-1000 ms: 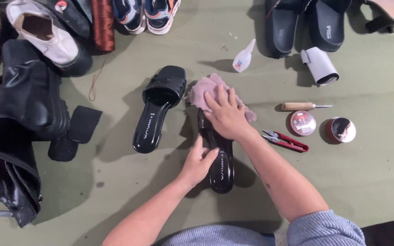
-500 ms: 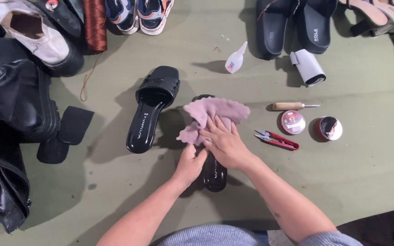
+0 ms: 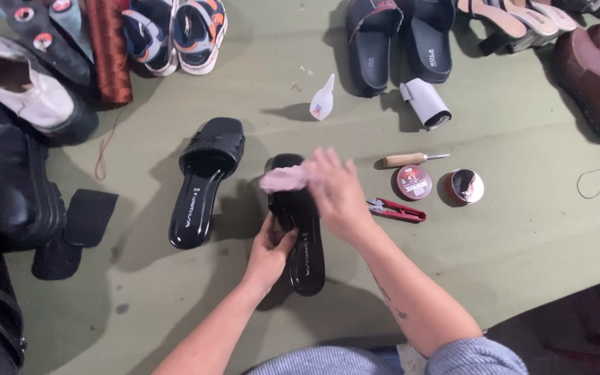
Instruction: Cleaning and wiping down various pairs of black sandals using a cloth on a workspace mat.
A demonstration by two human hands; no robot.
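Lying under the right hand [image 3: 338, 194], pink cloth [image 3: 282, 179] touches black sandal [image 3: 300, 232].

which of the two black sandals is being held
The right-hand black sandal: the left hand grips its side, the right hand presses a pink cloth on it.

snips [image 3: 396, 209] right of held sandal [image 3: 301, 236], its mate [image 3: 203, 182] left

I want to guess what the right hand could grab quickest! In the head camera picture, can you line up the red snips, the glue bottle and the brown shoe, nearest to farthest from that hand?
From the right hand, holding a pink cloth:
1. Red snips, on the table just to its right.
2. Glue bottle, farther up the table, above the hand.
3. Brown shoe, far off at the upper right corner.
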